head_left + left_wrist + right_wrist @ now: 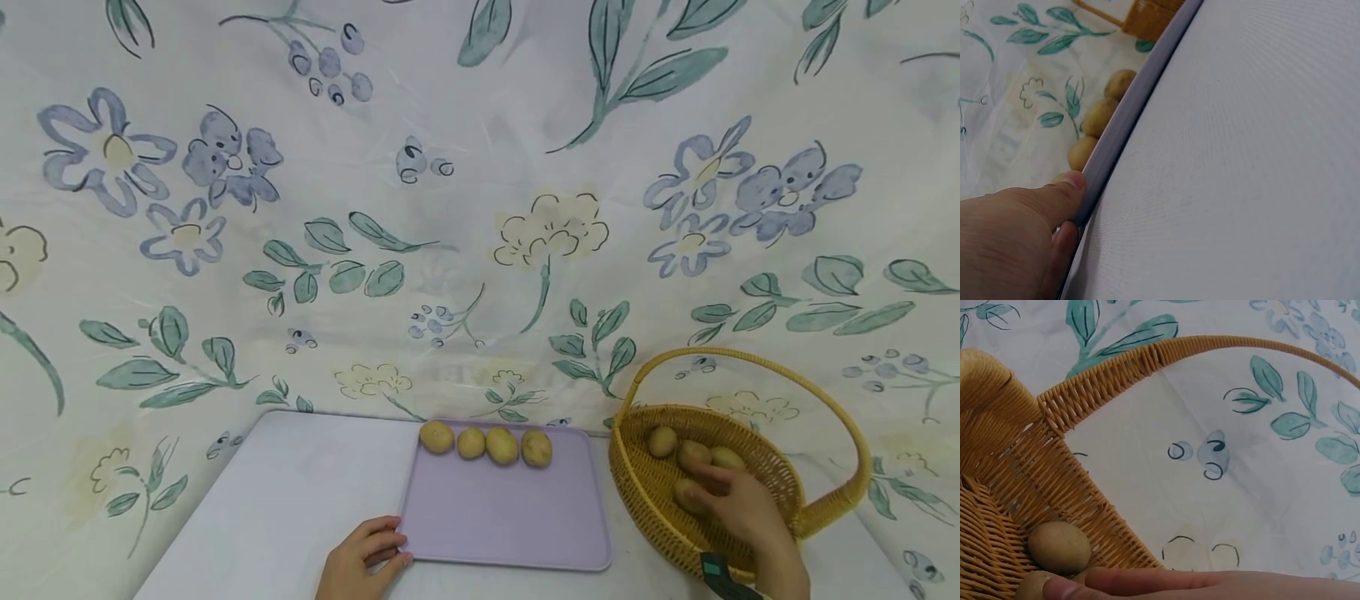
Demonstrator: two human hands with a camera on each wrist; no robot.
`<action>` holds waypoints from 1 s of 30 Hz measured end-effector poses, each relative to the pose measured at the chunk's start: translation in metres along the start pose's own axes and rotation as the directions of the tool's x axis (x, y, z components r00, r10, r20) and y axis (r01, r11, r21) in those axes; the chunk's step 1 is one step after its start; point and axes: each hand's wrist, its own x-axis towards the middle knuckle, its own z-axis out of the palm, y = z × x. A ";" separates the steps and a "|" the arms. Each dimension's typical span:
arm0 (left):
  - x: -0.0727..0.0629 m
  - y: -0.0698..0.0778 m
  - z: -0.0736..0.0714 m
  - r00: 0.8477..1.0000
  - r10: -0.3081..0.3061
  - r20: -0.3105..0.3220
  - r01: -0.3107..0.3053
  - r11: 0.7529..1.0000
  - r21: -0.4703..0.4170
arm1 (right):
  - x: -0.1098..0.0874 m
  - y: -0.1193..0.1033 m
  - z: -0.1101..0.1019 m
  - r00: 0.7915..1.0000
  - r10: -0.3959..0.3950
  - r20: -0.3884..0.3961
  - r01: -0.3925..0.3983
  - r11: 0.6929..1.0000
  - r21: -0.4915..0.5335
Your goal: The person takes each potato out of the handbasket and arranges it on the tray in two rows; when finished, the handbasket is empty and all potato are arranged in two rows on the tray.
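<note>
A light purple tray (504,521) lies on the table with several potatoes (502,447) in a row along its far edge. My left hand (363,557) holds the tray's near left corner, its digits against the rim (1127,106) in the left wrist view. On the right, my right hand (742,504) reaches down into a wicker basket (652,512). Its thumb and forefinger are spread, with the fingertips right at a potato (686,495). More potatoes (1060,547) lie in the basket around the fingers. The rest of that hand's fingers are hidden.
The basket's tall arched handle (750,358) rises over the right hand. A white tabletop (300,483) extends left of the tray. Behind everything hangs a floral cloth (465,208). A dark band (723,577) is on the right wrist.
</note>
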 end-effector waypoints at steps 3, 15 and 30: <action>0.000 0.000 0.000 1.000 0.006 -0.014 -0.006 1.000 0.006 | 0.001 0.002 0.001 1.000 -0.002 0.009 0.002 1.000 -0.011; 0.001 -0.001 0.000 1.000 0.001 -0.007 -0.001 1.000 0.003 | 0.002 0.000 0.001 0.998 -0.003 0.060 0.003 1.000 0.014; 0.000 -0.001 -0.001 1.000 -0.027 0.007 0.027 1.000 -0.005 | 0.002 0.001 0.004 0.995 0.017 0.095 -0.021 0.999 0.033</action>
